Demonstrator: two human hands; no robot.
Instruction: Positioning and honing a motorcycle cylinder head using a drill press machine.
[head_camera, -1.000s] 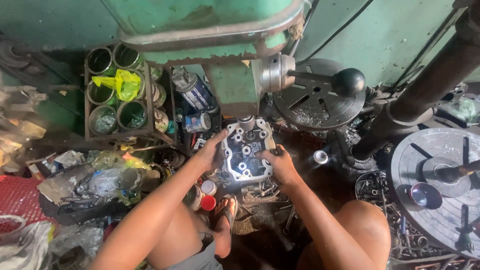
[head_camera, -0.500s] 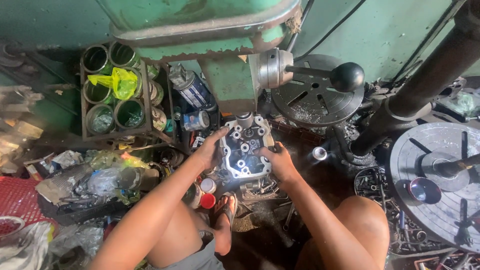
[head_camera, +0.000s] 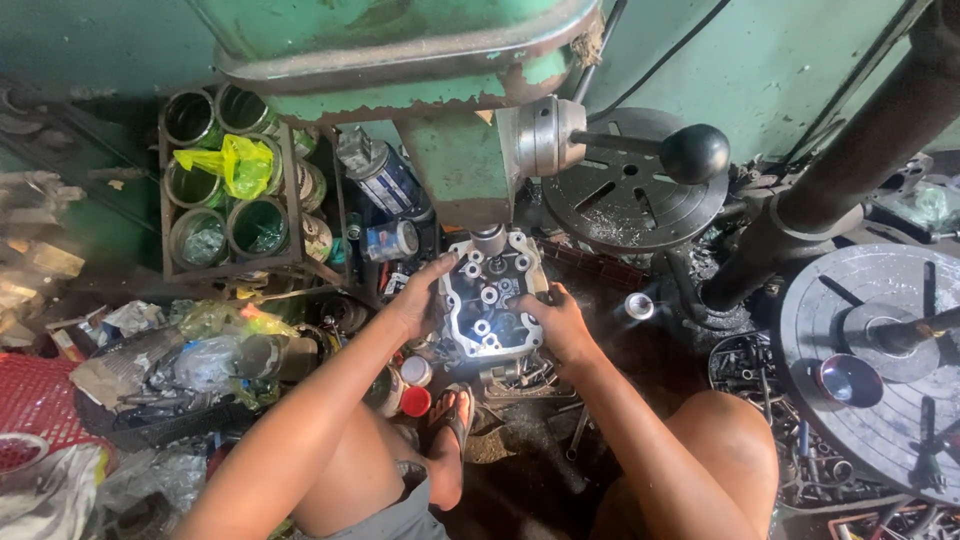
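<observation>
Both hands are on a grey metal engine part (head_camera: 493, 297), a cast block with round holes and studs on its upper face, which sits low in front of the seated person, directly beneath the green machine (head_camera: 440, 90). The left hand (head_camera: 425, 300) grips the part's left edge, fingers curled over the rim and thumb pressed along the side. The right hand (head_camera: 558, 318) clasps the right edge, fingers partly closed around the lower corner. Neither hand is flat or released; both grasp the part firmly. The part's top end lies just under the machine's short metal spindle (head_camera: 489, 240), which appears to touch it, though contact cannot be confirmed. A lever with a black ball knob (head_camera: 694, 153) projects from the machine to the right. A rack of open tins (head_camera: 225, 190) stands to the left, one holding a yellow bag (head_camera: 236, 163). A small red cap (head_camera: 415, 401) lies near the person's sandalled foot (head_camera: 452, 420). A round slotted metal plate (head_camera: 880, 350) lies well apart at right.
</observation>
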